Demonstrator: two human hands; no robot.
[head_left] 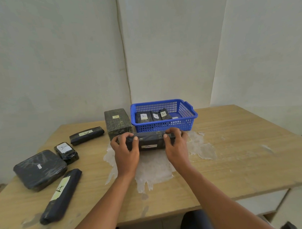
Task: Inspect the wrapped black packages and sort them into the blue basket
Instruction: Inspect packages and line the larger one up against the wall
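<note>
held pkg (148, 141): long black wrapped one, gripped level w/ label side facing the person, prob so the "A" can be read

hands: left hand (125, 149) and right hand (176, 144) each curled round one end, thumbs on top

blue basket (164, 115): just beyond the hands, 3 labelled pkgs already in it, room left

unsorted pkgs: boxy one (117, 123) just past the left hand; rest lie further left on the bench (233, 154)
</note>
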